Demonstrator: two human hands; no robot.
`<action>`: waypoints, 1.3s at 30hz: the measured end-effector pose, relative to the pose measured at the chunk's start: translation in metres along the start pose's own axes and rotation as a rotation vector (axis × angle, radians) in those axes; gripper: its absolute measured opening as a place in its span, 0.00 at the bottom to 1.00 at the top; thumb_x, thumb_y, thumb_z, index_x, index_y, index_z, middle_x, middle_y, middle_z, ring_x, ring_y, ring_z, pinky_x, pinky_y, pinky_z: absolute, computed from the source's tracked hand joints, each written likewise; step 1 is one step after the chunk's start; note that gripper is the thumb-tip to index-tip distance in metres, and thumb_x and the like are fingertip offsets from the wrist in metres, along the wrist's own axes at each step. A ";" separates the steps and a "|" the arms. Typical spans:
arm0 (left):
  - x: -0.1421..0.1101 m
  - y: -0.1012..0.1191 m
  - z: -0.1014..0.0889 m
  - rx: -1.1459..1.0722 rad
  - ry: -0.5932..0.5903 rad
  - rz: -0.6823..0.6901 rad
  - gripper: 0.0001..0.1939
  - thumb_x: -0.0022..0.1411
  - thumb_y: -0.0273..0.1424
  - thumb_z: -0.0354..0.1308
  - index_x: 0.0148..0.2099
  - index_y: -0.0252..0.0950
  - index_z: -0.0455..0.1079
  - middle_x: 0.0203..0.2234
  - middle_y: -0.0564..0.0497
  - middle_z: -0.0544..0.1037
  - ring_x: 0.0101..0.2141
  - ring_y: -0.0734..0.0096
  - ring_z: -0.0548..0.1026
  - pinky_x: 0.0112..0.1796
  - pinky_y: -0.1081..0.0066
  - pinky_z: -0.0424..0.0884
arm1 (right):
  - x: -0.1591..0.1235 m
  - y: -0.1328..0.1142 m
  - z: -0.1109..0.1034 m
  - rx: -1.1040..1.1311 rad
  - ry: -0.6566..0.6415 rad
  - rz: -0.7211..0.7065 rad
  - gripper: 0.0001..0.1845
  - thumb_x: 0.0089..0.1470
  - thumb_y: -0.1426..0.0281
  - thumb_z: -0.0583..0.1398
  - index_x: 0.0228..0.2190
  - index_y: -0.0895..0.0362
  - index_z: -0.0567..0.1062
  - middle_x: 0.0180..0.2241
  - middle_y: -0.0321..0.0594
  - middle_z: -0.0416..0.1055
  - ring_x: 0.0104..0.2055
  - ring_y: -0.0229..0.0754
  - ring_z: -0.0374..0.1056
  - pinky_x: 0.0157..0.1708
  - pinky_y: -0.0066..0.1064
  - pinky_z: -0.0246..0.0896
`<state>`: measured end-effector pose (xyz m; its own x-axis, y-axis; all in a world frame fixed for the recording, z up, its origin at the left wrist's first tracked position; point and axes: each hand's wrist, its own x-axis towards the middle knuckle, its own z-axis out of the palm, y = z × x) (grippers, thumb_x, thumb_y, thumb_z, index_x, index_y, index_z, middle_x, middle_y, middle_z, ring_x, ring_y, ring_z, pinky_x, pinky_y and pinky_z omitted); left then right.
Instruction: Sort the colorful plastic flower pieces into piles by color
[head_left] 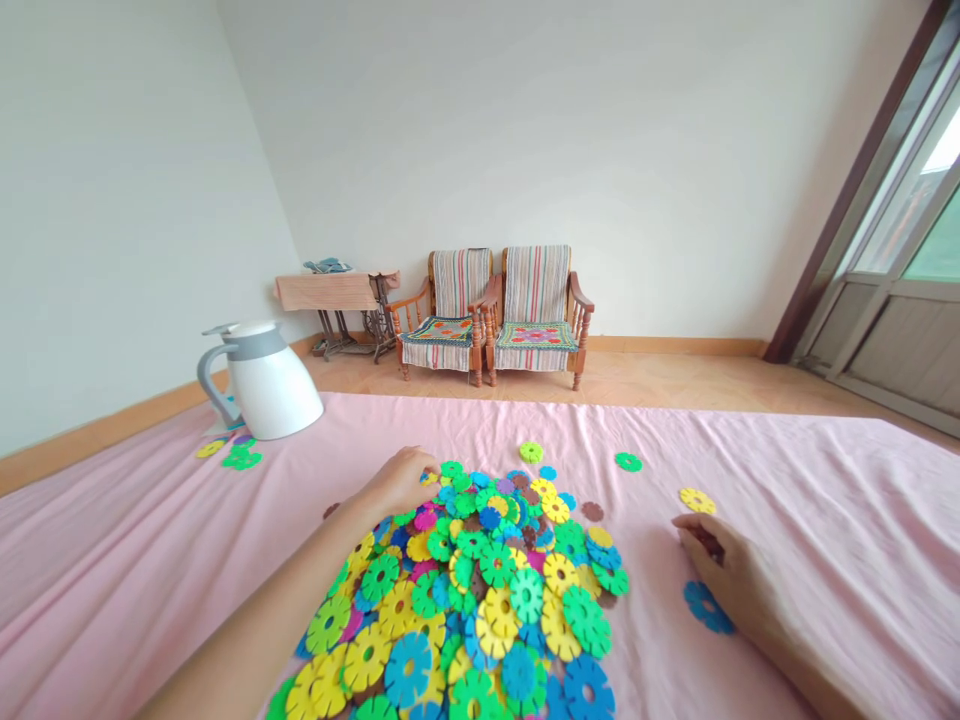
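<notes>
Many slotted discs are lying heaped on the pink cloth, nearest the viewer. Beside a blue disc, the right hand is curling loosely over something dark; whether it is gripping that, I cannot tell. The left hand is bending at the heap's far left edge, its grip likewise unclear. Farther off, a lidded jug is standing, hiding its contents. Beyond, two chairs are standing.
</notes>
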<state>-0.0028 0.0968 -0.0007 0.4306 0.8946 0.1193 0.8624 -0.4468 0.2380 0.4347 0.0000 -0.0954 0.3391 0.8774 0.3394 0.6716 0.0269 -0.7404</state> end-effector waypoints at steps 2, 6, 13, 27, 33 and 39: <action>0.009 -0.002 0.006 0.024 -0.029 0.004 0.06 0.48 0.31 0.57 0.29 0.38 0.75 0.27 0.50 0.77 0.34 0.63 0.73 0.37 0.71 0.65 | 0.000 -0.001 0.000 0.000 -0.001 -0.008 0.14 0.45 0.59 0.55 0.27 0.54 0.76 0.21 0.38 0.74 0.23 0.44 0.69 0.23 0.32 0.61; 0.021 0.005 0.011 0.061 -0.078 0.008 0.06 0.45 0.33 0.59 0.27 0.38 0.73 0.26 0.52 0.76 0.33 0.63 0.72 0.35 0.71 0.65 | 0.000 0.000 0.000 0.004 -0.015 -0.013 0.14 0.45 0.58 0.55 0.28 0.54 0.75 0.20 0.38 0.73 0.22 0.44 0.69 0.23 0.32 0.61; 0.040 0.015 0.014 0.095 -0.157 0.006 0.16 0.38 0.28 0.61 0.35 0.38 0.72 0.32 0.52 0.75 0.34 0.63 0.73 0.34 0.73 0.67 | 0.000 0.002 0.001 -0.002 -0.034 -0.014 0.16 0.47 0.58 0.54 0.29 0.54 0.75 0.21 0.37 0.73 0.23 0.44 0.68 0.23 0.32 0.61; 0.035 0.019 -0.007 0.145 -0.104 -0.068 0.12 0.37 0.24 0.62 0.30 0.36 0.69 0.32 0.47 0.72 0.37 0.56 0.73 0.37 0.68 0.67 | 0.001 0.006 0.006 0.025 -0.025 -0.023 0.14 0.46 0.59 0.54 0.28 0.54 0.75 0.21 0.37 0.73 0.22 0.42 0.68 0.22 0.31 0.60; 0.045 0.032 -0.026 0.023 0.020 0.001 0.14 0.43 0.28 0.62 0.36 0.36 0.69 0.34 0.50 0.70 0.36 0.63 0.72 0.38 0.70 0.68 | 0.003 0.014 0.010 0.007 -0.074 -0.027 0.15 0.49 0.59 0.53 0.31 0.54 0.73 0.22 0.36 0.72 0.23 0.42 0.67 0.24 0.31 0.60; 0.075 0.064 0.003 -0.195 0.024 0.192 0.17 0.47 0.30 0.62 0.42 0.37 0.71 0.37 0.50 0.71 0.36 0.68 0.73 0.33 0.74 0.70 | 0.001 0.016 0.011 -0.038 -0.095 -0.035 0.14 0.52 0.60 0.51 0.33 0.54 0.73 0.22 0.35 0.71 0.24 0.41 0.67 0.25 0.31 0.59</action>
<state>0.0851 0.1354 0.0205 0.5725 0.7945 0.2026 0.6971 -0.6017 0.3898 0.4387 0.0071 -0.1136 0.2521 0.9179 0.3065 0.7068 0.0417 -0.7062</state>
